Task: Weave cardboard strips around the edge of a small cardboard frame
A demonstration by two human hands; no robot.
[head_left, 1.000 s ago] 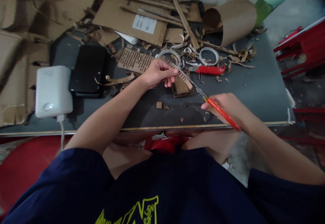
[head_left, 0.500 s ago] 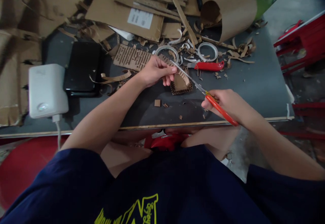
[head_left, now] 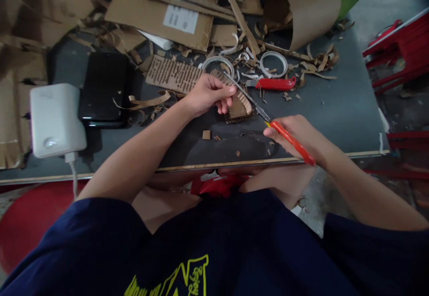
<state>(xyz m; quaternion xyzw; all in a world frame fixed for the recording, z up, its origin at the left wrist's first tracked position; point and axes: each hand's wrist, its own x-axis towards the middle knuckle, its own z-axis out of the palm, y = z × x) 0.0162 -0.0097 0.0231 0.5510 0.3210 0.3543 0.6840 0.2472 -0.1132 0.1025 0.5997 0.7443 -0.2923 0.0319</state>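
My left hand (head_left: 212,94) pinches a narrow strip of corrugated cardboard (head_left: 246,103) between thumb and fingers, over the middle of the dark table. In my right hand (head_left: 296,128) is a pair of scissors (head_left: 290,140) with red-orange handles. Their blades point up and left, lying along the strip close to my left thumb; whether they bite into it I cannot tell. Below the strip sits a small cardboard piece with corrugated edges (head_left: 237,116), partly covered. Behind my left hand lies a ridged cardboard sheet (head_left: 172,73).
A red utility knife (head_left: 275,84) lies beyond the scissors, near two tape rolls (head_left: 274,65). At left are a black case (head_left: 104,88) and a white power bank (head_left: 57,119) with a cable. Cardboard scraps, flat cardboard (head_left: 134,10) and a cardboard tube (head_left: 311,12) fill the back.
The scissor blades have shifted slightly and look closer together and darker. My left hand keeps its pinch on the strip. The view has moved a little.
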